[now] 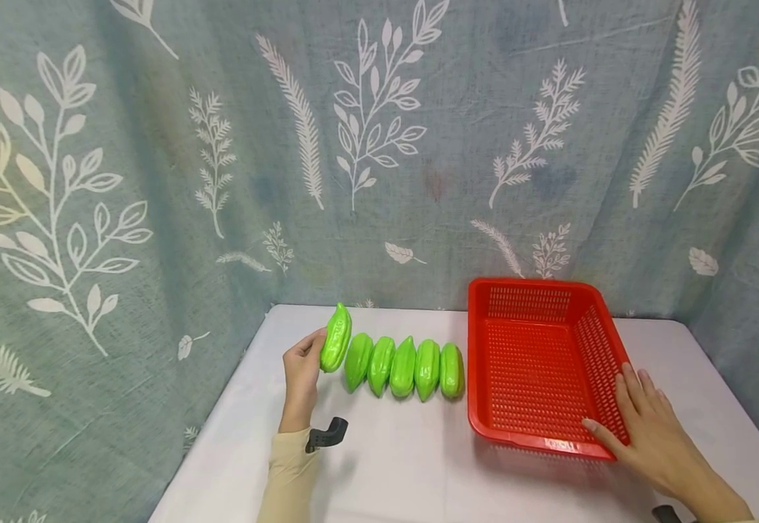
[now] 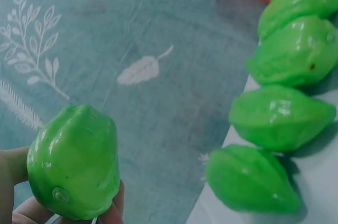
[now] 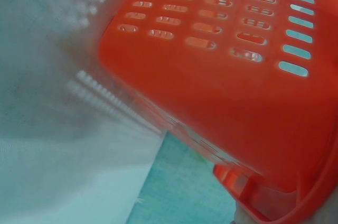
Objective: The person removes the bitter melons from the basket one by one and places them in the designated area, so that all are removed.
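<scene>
Thumb and fingers of my left hand (image 1: 303, 367) pinch a glossy green bitter melon (image 1: 336, 338), raised at the left end of a row. The left wrist view shows this bitter melon (image 2: 74, 163) from its blunt end, fingers around its lower sides. Several similar bitter melons (image 1: 402, 369) lie side by side on the table, apart from the held one. My right hand (image 1: 656, 436) rests with extended fingers on the near right corner of a red plastic basket (image 1: 477, 363). In the right wrist view the basket's slotted wall (image 3: 211, 86) covers most of the hand.
The table (image 1: 392, 457) has a white cover. Behind it and at both sides hangs a grey-green curtain (image 1: 366, 240) with white leaf prints. The red basket stands right of the row, its perforated floor (image 1: 529, 370) visible.
</scene>
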Tool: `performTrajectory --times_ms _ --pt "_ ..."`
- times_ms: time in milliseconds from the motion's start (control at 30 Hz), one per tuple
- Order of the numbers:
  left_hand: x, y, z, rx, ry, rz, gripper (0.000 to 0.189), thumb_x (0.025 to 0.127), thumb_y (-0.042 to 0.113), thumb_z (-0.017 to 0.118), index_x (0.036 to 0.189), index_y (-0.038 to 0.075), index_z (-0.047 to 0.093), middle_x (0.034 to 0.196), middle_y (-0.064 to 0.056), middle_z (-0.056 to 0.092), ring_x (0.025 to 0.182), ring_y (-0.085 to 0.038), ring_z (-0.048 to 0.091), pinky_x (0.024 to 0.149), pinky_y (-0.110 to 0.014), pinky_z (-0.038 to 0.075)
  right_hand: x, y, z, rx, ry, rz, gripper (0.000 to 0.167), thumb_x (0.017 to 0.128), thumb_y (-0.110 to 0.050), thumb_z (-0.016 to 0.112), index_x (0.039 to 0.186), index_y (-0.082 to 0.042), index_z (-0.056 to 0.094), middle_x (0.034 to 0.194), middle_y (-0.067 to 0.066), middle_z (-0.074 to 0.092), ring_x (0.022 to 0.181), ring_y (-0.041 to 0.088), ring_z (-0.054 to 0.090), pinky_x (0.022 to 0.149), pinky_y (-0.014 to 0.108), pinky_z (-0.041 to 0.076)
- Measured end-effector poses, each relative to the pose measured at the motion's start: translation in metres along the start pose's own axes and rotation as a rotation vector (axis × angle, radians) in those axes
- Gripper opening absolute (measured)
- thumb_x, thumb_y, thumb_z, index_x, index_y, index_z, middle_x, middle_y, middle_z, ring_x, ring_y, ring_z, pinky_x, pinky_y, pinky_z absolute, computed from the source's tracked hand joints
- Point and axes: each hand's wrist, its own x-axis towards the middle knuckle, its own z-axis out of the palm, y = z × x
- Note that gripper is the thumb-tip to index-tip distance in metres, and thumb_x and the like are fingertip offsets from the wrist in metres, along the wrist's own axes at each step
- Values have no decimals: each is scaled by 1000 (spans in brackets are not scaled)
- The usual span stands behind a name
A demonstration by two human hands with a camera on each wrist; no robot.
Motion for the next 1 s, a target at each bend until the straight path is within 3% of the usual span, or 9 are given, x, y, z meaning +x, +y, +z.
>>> performTrajectory --times_ms 133,367,800,1000 --pt "5 -1 -7 -3 39 -3 51 102 43 63 135 3 66 129 -17 67 96 -6 64 77 -17 54 1 0 0 3 -5 4 110 98 -65 54 157 18 11 165 41 4 155 58 -4 117 80 10" --pt "8 -4 -11 12 82 -6 49 103 39 64 133 1 67 129 -20 68 92 -3 65 77 -16 53 1 2 0 13 -12 10 110 98 -64 54 157 18 11 166 41 1 154 58 -6 118 80 8" --pt "20 -28 -19 -9 107 -60 52 104 37 62 137 -3 63 140 -20 62 116 -18 59 80 -11 50 0 3 2 26 -16 16 110 98 -63 56 157 17 9 166 39 -1 155 57 -9 119 79 3" --pt "26 -34 -23 -11 111 -90 54 104 39 62 139 -2 61 142 -18 59 121 -21 56 84 -15 48 0 2 2 25 -5 13 109 98 -63 56 157 17 11 167 39 -1 155 57 -8 120 79 2"
